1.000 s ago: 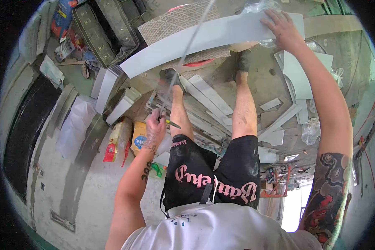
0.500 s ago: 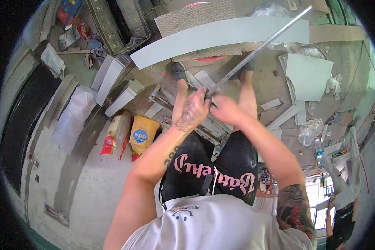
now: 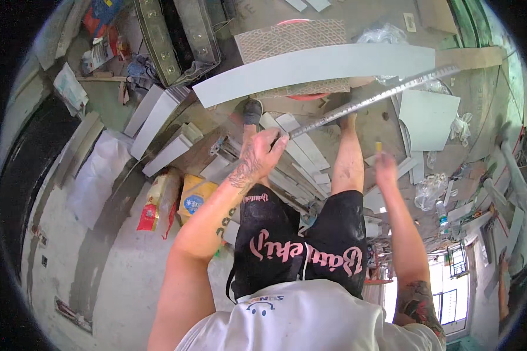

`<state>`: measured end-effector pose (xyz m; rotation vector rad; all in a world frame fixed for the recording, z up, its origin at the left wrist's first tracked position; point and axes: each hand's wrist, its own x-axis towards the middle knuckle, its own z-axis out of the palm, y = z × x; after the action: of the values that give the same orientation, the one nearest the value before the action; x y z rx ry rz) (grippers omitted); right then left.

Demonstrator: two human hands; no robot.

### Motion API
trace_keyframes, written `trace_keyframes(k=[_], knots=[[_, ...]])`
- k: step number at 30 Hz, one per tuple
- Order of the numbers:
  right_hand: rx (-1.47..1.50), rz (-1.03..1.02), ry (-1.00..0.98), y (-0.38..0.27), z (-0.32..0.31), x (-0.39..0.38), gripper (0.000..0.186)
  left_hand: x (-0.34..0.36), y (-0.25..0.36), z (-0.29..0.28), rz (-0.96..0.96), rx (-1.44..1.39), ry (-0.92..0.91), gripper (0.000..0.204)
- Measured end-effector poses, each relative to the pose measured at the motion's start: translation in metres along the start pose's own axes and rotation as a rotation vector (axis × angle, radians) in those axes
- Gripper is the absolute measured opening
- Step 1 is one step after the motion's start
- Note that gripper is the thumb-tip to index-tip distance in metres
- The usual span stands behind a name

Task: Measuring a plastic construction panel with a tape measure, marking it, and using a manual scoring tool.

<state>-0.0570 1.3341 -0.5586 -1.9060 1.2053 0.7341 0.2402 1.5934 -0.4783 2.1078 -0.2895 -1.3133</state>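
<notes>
Your left hand (image 3: 263,151) is clenched round the near end of a long, straight silver metal ruler (image 3: 363,104), which slants up and away to the right of that grip. Your right hand (image 3: 386,168) is well apart to the right of the left one, its fingers curled round a small yellow-ended stick (image 3: 379,146) that pokes out on the far side; both are blurred, so you cannot tell more of the tool's shape. Beyond your left grip, a long, narrow pale-grey panel (image 3: 316,64) lies across a tan sheet with a lattice pattern (image 3: 293,41). The ruler's far part passes in front of the panel's right end, though whether they touch cannot be told. Just right of your left hand, beneath the ruler, white flat strips (image 3: 303,143) lie on the floor between your legs. Beyond your right hand and a little to its right is a flat, squarish pale-grey panel (image 3: 430,120), while crumpled clear plastic (image 3: 432,192) sits to the right and nearer you. Left of your left hand and nearer you stands an orange-yellow bag with a blue disc (image 3: 196,192).
</notes>
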Motion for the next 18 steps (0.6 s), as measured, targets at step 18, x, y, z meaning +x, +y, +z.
trace_keyframes(k=[18], knots=[[0.151,0.005,0.189,-0.143,0.022,0.039,0.024,0.087,-0.187,-0.119,0.153,0.230,0.019,0.025]])
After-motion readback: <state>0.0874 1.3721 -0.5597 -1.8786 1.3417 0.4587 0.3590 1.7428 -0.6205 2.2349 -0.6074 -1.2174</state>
